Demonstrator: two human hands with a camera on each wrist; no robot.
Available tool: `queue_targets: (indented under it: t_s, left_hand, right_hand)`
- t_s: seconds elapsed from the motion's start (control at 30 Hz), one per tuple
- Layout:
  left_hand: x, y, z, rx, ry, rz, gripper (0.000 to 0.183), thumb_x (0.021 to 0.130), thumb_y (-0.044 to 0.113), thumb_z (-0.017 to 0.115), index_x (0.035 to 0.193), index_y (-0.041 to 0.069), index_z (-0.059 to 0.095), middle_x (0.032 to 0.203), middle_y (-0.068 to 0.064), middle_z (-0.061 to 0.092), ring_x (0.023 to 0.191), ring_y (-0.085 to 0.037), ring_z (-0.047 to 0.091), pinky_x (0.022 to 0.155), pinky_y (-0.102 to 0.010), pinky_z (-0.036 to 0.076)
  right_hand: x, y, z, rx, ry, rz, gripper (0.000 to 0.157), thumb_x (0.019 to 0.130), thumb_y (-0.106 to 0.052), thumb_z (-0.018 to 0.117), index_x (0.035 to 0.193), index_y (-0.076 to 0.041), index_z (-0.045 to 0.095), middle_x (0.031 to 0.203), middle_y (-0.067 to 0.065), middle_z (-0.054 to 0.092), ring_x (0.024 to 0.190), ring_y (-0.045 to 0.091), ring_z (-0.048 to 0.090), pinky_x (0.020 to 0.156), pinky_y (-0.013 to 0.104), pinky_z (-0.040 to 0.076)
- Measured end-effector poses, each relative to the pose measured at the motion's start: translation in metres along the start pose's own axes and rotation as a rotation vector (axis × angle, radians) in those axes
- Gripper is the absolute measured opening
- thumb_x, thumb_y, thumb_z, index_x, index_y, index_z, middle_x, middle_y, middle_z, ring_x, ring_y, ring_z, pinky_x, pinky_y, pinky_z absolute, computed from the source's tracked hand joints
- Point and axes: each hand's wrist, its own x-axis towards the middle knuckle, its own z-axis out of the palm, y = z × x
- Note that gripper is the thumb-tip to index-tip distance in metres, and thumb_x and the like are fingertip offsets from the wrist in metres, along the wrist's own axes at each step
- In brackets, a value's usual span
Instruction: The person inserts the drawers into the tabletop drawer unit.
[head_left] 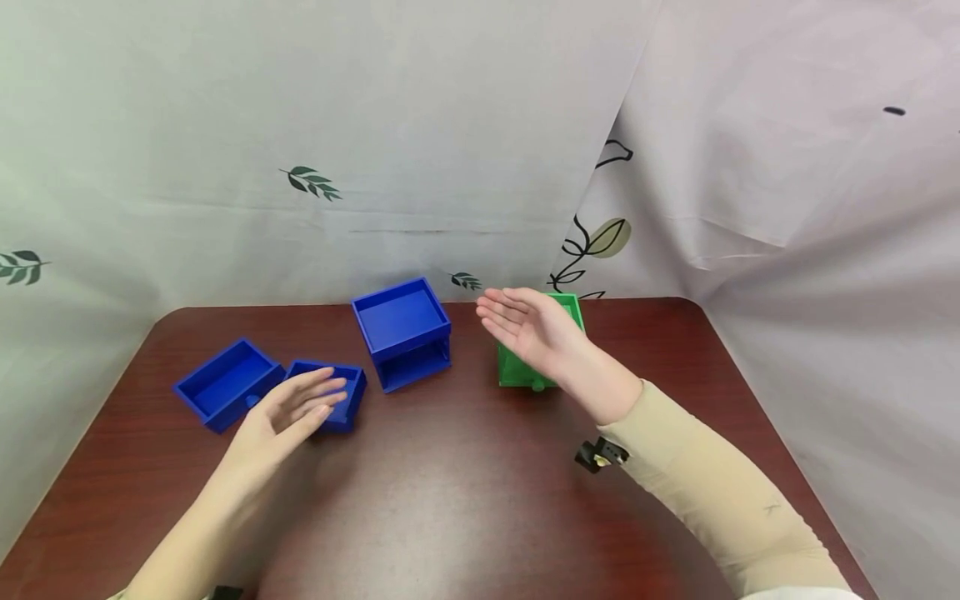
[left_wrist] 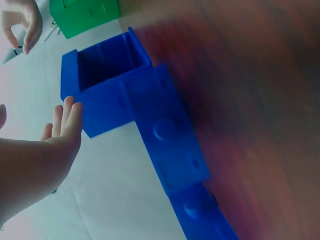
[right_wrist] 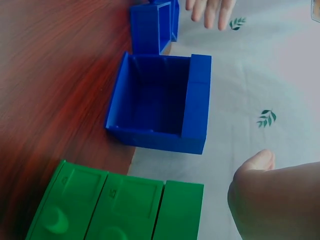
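My left hand (head_left: 288,412) hovers over two blue drawers with its fingers extended and nothing in its grasp. It partly covers the nearer drawer (head_left: 352,402); the other drawer (head_left: 228,383) lies farther left, and both are open-topped with a round knob. Right of them stands a blue drawer box (head_left: 402,321) with a shallow tray top and a hollow front. My right hand (head_left: 532,329), palm showing and fingers straight, is held before a green drawer box (head_left: 517,372) and hides much of it. Two knobbed drawer fronts (right_wrist: 70,200) fill the green box in the right wrist view.
The dark reddish wooden table (head_left: 427,500) has rounded back corners. A pale cloth (head_left: 465,125) with leaf prints hangs behind it and along the sides. A small dark device (head_left: 602,455) is strapped at the right wrist.
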Motion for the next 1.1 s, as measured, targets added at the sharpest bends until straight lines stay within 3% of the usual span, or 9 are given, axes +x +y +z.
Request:
queue_targets:
  t_s: [0.27, 0.47, 0.57, 0.83, 1.1]
  left_hand:
    - [-0.024, -0.016, -0.022, -0.106, 0.051, 0.003, 0.047, 0.106, -0.011, 0.052, 0.144, 0.016, 0.061, 0.132, 0.012, 0.074, 0.118, 0.0, 0.073, 0.097, -0.011, 0.058]
    - [-0.042, -0.033, -0.038, -0.198, 0.018, 0.034, 0.052, 0.105, -0.018, 0.044, 0.142, 0.013, 0.063, 0.134, 0.008, 0.075, 0.117, -0.005, 0.074, 0.097, -0.015, 0.061]
    - [-0.049, -0.039, -0.044, -0.221, 0.01, -0.019, 0.049, 0.108, -0.014, 0.042, 0.142, 0.014, 0.063, 0.134, 0.006, 0.074, 0.118, -0.006, 0.074, 0.097, -0.016, 0.061]
    - [-0.059, -0.053, -0.056, -0.2, 0.005, -0.278, 0.04, 0.114, 0.003, 0.043, 0.133, 0.029, 0.066, 0.128, 0.013, 0.075, 0.114, -0.003, 0.074, 0.093, -0.015, 0.062]
    - [-0.058, -0.069, -0.072, -0.36, -0.148, -0.298, 0.053, 0.116, 0.001, 0.03, 0.133, 0.029, 0.07, 0.129, 0.01, 0.077, 0.117, -0.003, 0.073, 0.096, -0.014, 0.06]
  right_hand:
    - [0.017, 0.007, 0.011, 0.022, 0.016, 0.0, 0.038, 0.112, -0.014, 0.042, 0.145, 0.002, 0.05, 0.17, 0.019, 0.037, 0.158, 0.03, 0.039, 0.132, 0.033, 0.034]
    - [0.032, 0.012, 0.011, 0.046, 0.036, 0.0, 0.049, 0.112, -0.014, 0.042, 0.158, 0.003, 0.039, 0.171, 0.019, 0.035, 0.16, 0.029, 0.036, 0.133, 0.033, 0.033]
    - [0.039, 0.015, 0.011, 0.04, 0.045, -0.009, 0.051, 0.112, -0.014, 0.043, 0.16, 0.003, 0.038, 0.171, 0.02, 0.035, 0.16, 0.029, 0.037, 0.133, 0.033, 0.033]
    - [0.056, 0.027, 0.018, 0.022, 0.08, -0.057, 0.049, 0.112, -0.01, 0.046, 0.158, 0.006, 0.042, 0.169, 0.023, 0.039, 0.158, 0.033, 0.04, 0.133, 0.036, 0.034]
    - [0.074, 0.041, 0.023, -0.058, 0.154, -0.189, 0.045, 0.11, -0.007, 0.054, 0.152, 0.008, 0.05, 0.16, 0.028, 0.049, 0.152, 0.036, 0.048, 0.128, 0.038, 0.042]
